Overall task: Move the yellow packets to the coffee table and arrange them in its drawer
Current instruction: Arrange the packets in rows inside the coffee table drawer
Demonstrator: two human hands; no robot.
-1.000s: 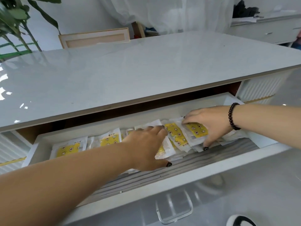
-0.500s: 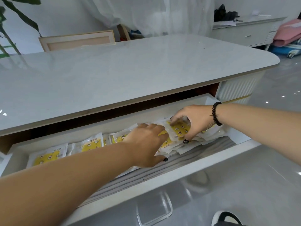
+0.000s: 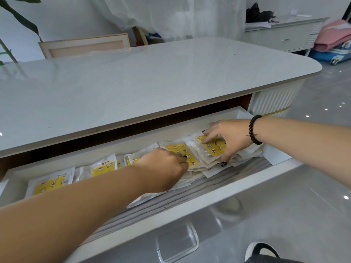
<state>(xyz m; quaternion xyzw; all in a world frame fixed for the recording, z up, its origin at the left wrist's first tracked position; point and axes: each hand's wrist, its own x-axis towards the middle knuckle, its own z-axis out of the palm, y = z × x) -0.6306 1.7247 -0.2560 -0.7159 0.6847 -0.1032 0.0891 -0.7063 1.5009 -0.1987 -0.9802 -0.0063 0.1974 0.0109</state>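
The coffee table (image 3: 152, 76) has its white drawer (image 3: 209, 190) pulled out toward me. Several yellow packets lie in a row along the drawer's back, from the far-left packet (image 3: 50, 184) to a loose pile at the right. My left hand (image 3: 163, 168) reaches in at the middle, fingertips pinching the edge of a yellow packet (image 3: 182, 150). My right hand (image 3: 226, 137), with a black bead bracelet, lies spread over the rightmost top packet (image 3: 210, 147), thumb under its near edge.
A grey ribbed liner (image 3: 190, 194) covers the drawer floor in front of the packets. A clear handle (image 3: 177, 243) is on the drawer front. A shoe (image 3: 260, 251) is on the glossy floor at lower right. A sideboard (image 3: 284, 33) and a suitcase (image 3: 340, 54) stand far right.
My right hand has drawn the top packet to the right, away from the one under my left hand. The two packets now lie side by side. My view shifted slightly.
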